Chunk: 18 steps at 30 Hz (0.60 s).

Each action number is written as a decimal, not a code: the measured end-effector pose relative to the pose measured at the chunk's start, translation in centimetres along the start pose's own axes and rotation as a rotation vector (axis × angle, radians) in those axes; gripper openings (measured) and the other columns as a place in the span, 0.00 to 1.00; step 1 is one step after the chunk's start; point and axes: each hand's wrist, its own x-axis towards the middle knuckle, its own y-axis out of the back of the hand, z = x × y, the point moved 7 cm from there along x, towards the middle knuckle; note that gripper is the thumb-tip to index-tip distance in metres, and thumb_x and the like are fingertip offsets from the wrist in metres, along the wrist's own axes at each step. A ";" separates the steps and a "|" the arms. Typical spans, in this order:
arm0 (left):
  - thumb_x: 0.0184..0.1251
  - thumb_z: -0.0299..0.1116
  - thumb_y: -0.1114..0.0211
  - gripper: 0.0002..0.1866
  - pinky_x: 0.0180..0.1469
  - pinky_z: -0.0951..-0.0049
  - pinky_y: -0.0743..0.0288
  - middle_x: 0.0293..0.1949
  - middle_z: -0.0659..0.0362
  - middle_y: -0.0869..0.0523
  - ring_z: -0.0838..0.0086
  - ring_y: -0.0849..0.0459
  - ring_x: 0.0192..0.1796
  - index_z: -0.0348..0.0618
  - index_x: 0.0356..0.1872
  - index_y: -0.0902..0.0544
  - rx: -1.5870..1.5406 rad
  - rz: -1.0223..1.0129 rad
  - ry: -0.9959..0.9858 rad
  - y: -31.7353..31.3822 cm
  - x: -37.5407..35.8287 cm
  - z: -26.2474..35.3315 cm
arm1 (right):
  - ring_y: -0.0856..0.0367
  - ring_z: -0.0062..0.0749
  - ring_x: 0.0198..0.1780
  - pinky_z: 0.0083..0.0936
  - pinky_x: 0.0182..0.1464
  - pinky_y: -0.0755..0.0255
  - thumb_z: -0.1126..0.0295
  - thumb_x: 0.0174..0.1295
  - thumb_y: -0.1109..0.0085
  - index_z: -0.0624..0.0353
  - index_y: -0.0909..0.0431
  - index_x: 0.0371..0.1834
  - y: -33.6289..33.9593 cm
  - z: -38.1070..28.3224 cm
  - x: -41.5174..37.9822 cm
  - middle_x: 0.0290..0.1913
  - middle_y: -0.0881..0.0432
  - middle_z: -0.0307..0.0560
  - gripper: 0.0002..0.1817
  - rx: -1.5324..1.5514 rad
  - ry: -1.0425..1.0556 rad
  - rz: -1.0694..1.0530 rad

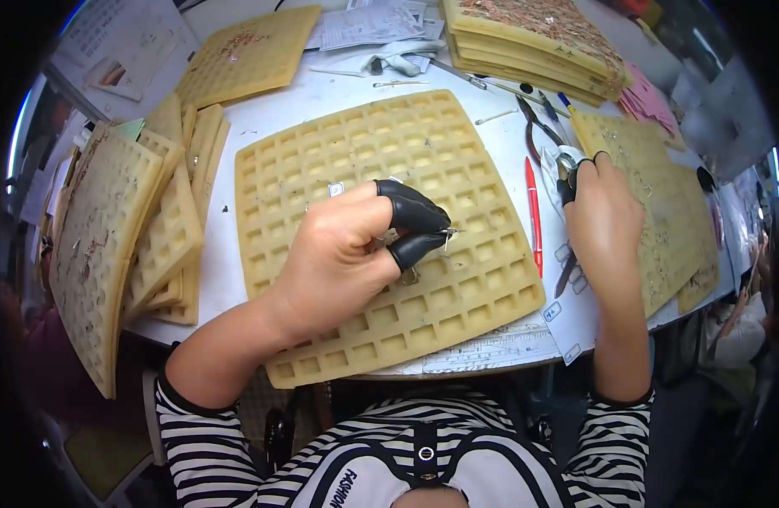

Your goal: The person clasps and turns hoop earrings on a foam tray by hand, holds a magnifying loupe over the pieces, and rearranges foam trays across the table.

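Observation:
Over the middle of the yellow waffle-like tray (389,161) is my left hand (347,233), with black finger covers on thumb and forefinger. Those fingertips pinch a small, thin silvery metal piece (451,232), too small to name. My right hand (605,203) is at the tray's right, beside another yellow board (660,212). Its black-covered fingers are curled near a pair of dark-handled pliers (533,140); what they grip is mostly hidden. A dark pointed tool (565,275) shows below this hand.
Stacked yellow trays (110,220) lean at the left, and another stack (533,51) with coppery bits stands at the back right. A red pen (533,216) lies right of the middle tray. A ruler (491,349) is at the front edge; papers (372,25) lie behind.

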 end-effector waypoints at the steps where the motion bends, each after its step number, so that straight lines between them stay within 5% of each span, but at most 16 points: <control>1: 0.51 0.18 0.31 0.08 0.32 0.75 0.26 0.31 0.54 0.16 0.71 0.18 0.32 0.37 0.33 0.16 0.006 0.000 -0.012 0.0 0.0 0.1 | 0.25 0.48 0.40 0.40 0.39 0.28 0.80 0.42 0.44 0.63 0.27 0.30 -0.1 0.2 0.1 0.37 0.27 0.50 0.10 0.008 -0.037 -0.007; 6: 0.52 0.19 0.32 0.07 0.31 0.76 0.27 0.32 0.55 0.15 0.72 0.18 0.31 0.37 0.33 0.16 0.027 0.001 -0.035 0.2 0.0 0.2 | 0.23 0.49 0.40 0.40 0.39 0.28 0.80 0.45 0.44 0.62 0.28 0.37 1.5 -0.2 0.4 0.38 0.25 0.50 0.13 0.044 -0.086 0.022; 9: 0.54 0.21 0.32 0.06 0.26 0.78 0.31 0.31 0.57 0.16 0.77 0.21 0.28 0.38 0.34 0.15 -0.034 0.004 0.025 0.1 0.1 -0.1 | 0.19 0.41 0.36 0.30 0.40 0.27 0.79 0.53 0.41 0.64 0.25 0.45 4.2 -1.6 -0.7 0.36 0.19 0.52 0.14 0.551 0.195 0.234; 12: 0.54 0.21 0.31 0.06 0.25 0.80 0.33 0.30 0.58 0.16 0.80 0.23 0.27 0.39 0.34 0.15 -0.044 -0.014 0.062 0.0 0.0 -0.7 | 0.16 0.40 0.38 0.30 0.40 0.24 0.79 0.54 0.39 0.65 0.25 0.41 6.7 -4.9 -2.5 0.38 0.17 0.55 0.11 1.026 0.445 0.317; 14: 0.54 0.21 0.32 0.07 0.24 0.82 0.35 0.30 0.59 0.16 0.82 0.25 0.26 0.40 0.35 0.15 -0.079 0.009 0.018 -0.1 0.0 -0.8 | 0.15 0.42 0.37 0.28 0.38 0.23 0.78 0.50 0.37 0.64 0.24 0.39 7.3 -6.3 -3.1 0.39 0.16 0.56 0.12 0.981 0.582 0.214; 18: 0.55 0.20 0.33 0.07 0.26 0.81 0.32 0.33 0.59 0.16 0.81 0.23 0.30 0.39 0.36 0.15 -0.131 -0.048 0.138 -0.3 -0.3 -1.1 | 0.16 0.39 0.29 0.26 0.26 0.24 0.72 0.43 0.31 0.63 0.23 0.30 7.5 -7.2 -3.7 0.33 0.17 0.54 0.12 1.001 0.683 0.400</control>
